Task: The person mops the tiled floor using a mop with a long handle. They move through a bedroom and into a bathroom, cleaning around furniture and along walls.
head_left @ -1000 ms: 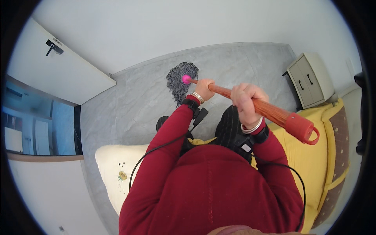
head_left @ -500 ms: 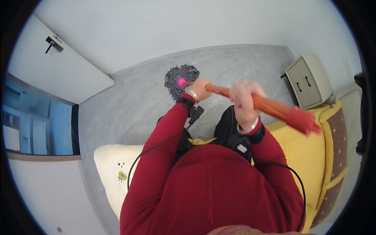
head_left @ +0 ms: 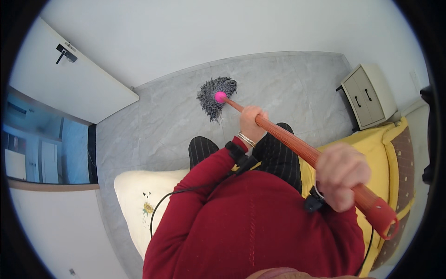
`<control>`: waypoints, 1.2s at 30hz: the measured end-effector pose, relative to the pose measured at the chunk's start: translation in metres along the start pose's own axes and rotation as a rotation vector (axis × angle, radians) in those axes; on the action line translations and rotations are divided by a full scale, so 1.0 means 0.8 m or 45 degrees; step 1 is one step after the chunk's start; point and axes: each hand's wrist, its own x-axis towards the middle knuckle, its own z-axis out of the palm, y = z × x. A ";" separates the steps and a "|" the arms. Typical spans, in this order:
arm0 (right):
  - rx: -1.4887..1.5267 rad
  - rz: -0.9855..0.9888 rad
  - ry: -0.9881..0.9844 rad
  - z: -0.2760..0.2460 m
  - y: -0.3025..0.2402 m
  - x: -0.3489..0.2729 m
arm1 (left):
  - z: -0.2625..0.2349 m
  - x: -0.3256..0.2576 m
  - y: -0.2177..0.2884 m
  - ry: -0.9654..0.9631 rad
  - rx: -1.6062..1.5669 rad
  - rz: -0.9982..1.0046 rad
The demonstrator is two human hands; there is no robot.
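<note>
The right hand (head_left: 343,174) (it is somewhat blurred) hides one part of the mop handle (head_left: 292,141) under its fingers.

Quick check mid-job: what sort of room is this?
Most likely a bedroom: yellow bedding lies on the right, a small pale cabinet like a nightstand stands close to it, and cream, flower-patterned fabric lies on the left.

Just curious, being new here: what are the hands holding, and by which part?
A mop, by its reddish handle: the left hand grips nearer the grey mop head, the right hand nearer the looped end.
</note>
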 end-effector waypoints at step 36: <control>-0.368 0.411 0.401 -0.025 0.316 0.112 | -0.024 0.195 -0.161 -0.196 -0.142 -0.169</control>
